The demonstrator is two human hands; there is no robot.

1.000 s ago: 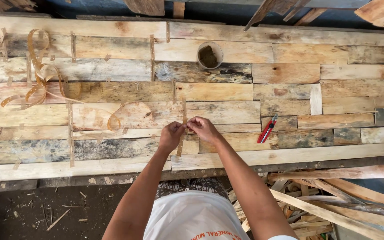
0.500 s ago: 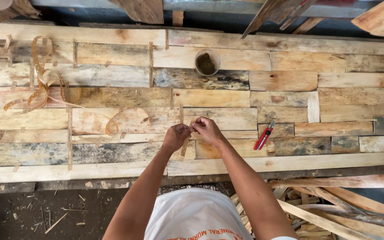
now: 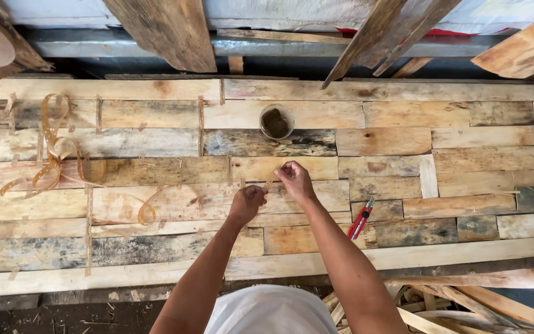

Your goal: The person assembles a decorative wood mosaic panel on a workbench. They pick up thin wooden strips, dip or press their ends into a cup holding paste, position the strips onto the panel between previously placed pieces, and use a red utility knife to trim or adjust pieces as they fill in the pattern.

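Fingers of the right hand (image 3: 293, 179) are pinched together on the upper end of a thin wooden strip (image 3: 268, 181), which runs down to the left hand (image 3: 246, 204). The left hand's fingers are curled shut around the strip's lower end. Both hands sit over the middle of a panel of patchwork planks (image 3: 483, 158), made of short reclaimed boards in pale, brown and grey-stained tones.

Just beyond the hands, toward the far side, a round cup (image 3: 276, 121) of dark contents stands on the boards. To the right of the right forearm, a red utility knife (image 3: 360, 218) lies on the panel, apart from both hands. At the left, curled tan veneer strips (image 3: 54, 151) lie loose on the planks. Rough boards (image 3: 168, 31) lean at the far edge.
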